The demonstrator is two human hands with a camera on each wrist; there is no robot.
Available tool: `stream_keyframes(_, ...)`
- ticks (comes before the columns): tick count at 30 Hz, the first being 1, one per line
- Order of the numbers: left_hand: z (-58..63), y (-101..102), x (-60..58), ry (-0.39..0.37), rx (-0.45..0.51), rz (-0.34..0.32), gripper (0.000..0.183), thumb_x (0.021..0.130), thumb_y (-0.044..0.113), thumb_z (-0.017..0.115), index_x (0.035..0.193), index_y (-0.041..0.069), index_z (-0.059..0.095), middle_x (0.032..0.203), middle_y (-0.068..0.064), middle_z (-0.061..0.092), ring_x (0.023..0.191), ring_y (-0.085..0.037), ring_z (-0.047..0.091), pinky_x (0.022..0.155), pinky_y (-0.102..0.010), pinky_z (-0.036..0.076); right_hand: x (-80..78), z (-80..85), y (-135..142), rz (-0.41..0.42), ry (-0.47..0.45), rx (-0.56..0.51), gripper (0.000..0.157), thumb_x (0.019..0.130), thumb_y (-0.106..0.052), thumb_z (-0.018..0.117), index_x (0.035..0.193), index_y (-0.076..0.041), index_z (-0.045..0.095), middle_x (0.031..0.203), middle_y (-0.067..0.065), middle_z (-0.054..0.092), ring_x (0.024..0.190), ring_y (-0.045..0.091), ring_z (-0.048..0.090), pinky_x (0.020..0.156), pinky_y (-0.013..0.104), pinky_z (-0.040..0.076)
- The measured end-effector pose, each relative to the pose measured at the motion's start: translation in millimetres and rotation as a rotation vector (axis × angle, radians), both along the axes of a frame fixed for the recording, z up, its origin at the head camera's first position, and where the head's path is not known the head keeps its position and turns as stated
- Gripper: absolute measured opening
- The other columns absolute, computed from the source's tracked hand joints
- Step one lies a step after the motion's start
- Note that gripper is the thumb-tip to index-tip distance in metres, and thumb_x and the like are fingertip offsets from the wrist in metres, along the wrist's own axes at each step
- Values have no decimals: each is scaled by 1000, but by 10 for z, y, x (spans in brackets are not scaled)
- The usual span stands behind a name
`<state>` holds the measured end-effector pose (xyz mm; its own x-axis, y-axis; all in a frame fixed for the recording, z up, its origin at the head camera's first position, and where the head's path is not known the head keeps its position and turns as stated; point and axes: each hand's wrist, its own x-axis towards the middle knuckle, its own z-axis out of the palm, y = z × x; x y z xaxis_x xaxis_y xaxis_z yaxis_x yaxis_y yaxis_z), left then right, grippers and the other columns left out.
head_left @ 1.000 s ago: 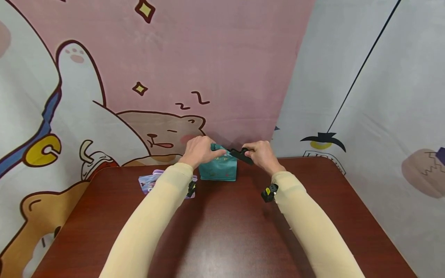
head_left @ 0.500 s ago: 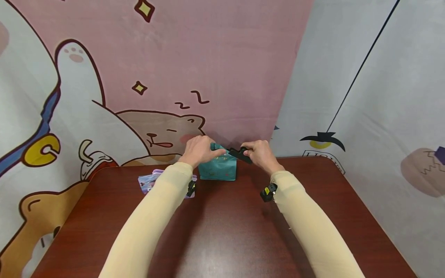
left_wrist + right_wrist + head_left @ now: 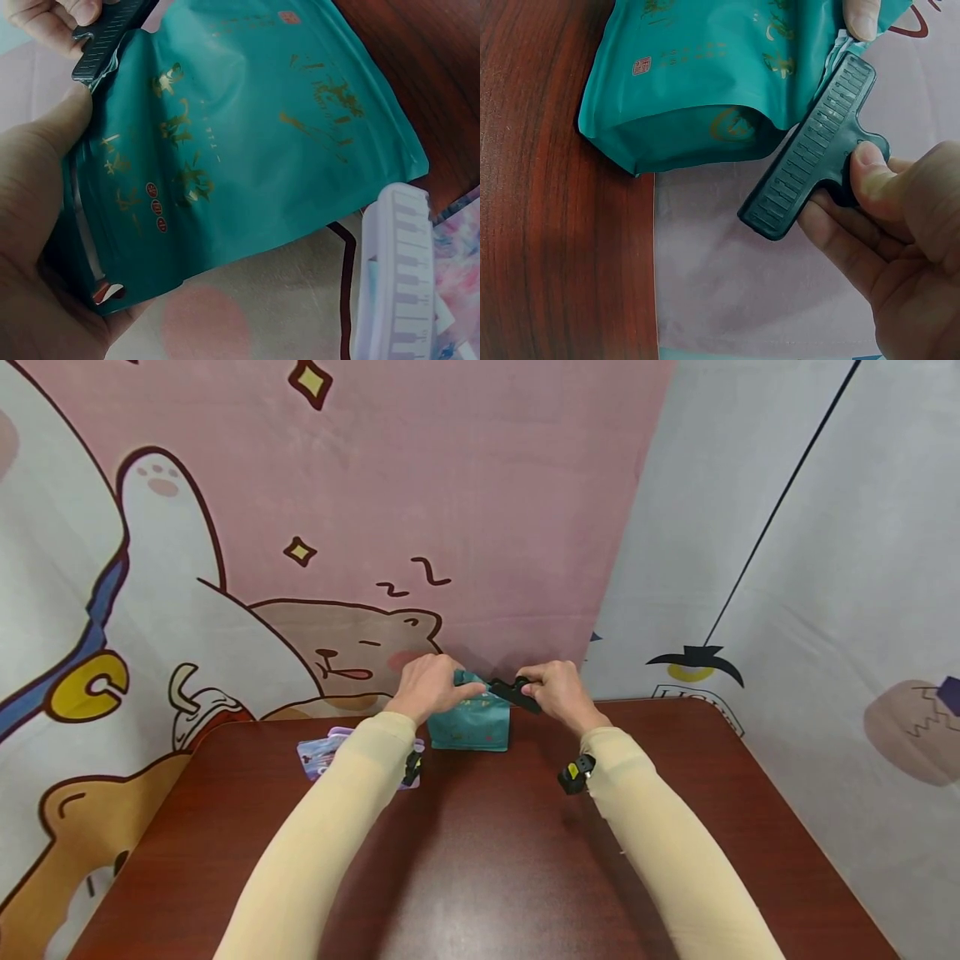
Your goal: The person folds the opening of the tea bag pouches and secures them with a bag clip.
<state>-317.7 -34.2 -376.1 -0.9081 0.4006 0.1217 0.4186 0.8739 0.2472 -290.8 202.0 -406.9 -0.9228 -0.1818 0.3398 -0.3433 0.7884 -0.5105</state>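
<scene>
A teal pouch (image 3: 471,727) with gold lettering stands at the back edge of the table. My left hand (image 3: 429,685) grips its top edge, the thumb across the front; in the left wrist view the other fingers are mostly hidden behind the pouch (image 3: 247,127). My right hand (image 3: 561,695) pinches the handles of a black bag clip (image 3: 806,154) patterned like piano keys. One end of the clip's long bar meets the right end of the pouch's top edge. Whether the clip's bar has caught the edge, I cannot tell.
Left of the pouch, a pale lilac piece with piano keys (image 3: 405,270) lies beside colourful printed packaging (image 3: 317,757), partly under my left forearm. Behind the brown table (image 3: 480,852) hangs a cartoon-printed cloth (image 3: 510,510).
My right hand has shifted slightly left with the black bag clip, closer to the pouch's top. The left hand and the pouch have hardly moved.
</scene>
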Motion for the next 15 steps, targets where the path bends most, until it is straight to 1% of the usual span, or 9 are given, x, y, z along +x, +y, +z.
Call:
stream_keyframes(3, -2, -1, -5, -1, -5, 3, 45, 91, 62, 70, 74, 21, 71, 63, 4, 52, 67, -17, 55, 57, -34, 41, 6, 5, -5, 3, -11, -4, 20, 93, 0, 72, 109, -8, 81, 99, 9, 79, 78, 20, 72, 59, 28, 48)
stream_keyframes(6, -3, 2, -6, 0, -6, 3, 42, 91, 62, 71, 85, 22, 78, 69, 4, 61, 69, -17, 57, 58, -34, 44, 11, 4, -9, 1, -23, -18, 21, 93, 2, 72, 110, -7, 81, 102, 11, 79, 79, 20, 74, 57, 26, 47)
stream_keyframes(9, -1, 5, -2, -2, -6, 2, 42, 91, 62, 71, 93, 22, 80, 76, 3, 67, 71, -17, 59, 60, -35, 46, 11, 7, -18, -8, -29, -26, 21, 93, 1, 72, 110, -7, 81, 104, 11, 78, 82, 21, 74, 59, 27, 48)
stream_keyframes(10, -1, 6, -2, -4, -4, 3, 42, 91, 62, 71, 96, 22, 81, 78, 4, 68, 72, -17, 60, 60, -35, 47, 10, 7, -21, -12, -31, -28, 21, 93, 1, 72, 110, -8, 81, 104, 11, 78, 83, 21, 74, 60, 27, 49)
stream_keyframes(13, 0, 6, -1, -6, -7, 5, 42, 91, 62, 70, 98, 22, 81, 78, 3, 69, 72, -17, 60, 61, -35, 47, 8, 9, -30, -21, -31, -26, 20, 93, 0, 73, 109, -9, 81, 103, 9, 79, 85, 21, 74, 63, 28, 51)
stream_keyframes(15, -2, 7, -4, -3, -6, 4, 42, 91, 62, 70, 99, 23, 81, 78, 4, 68, 72, -17, 60, 61, -35, 46, 4, 5, -32, -22, -25, -24, 20, 93, 0, 73, 108, -10, 82, 102, 9, 79, 84, 21, 73, 63, 29, 51)
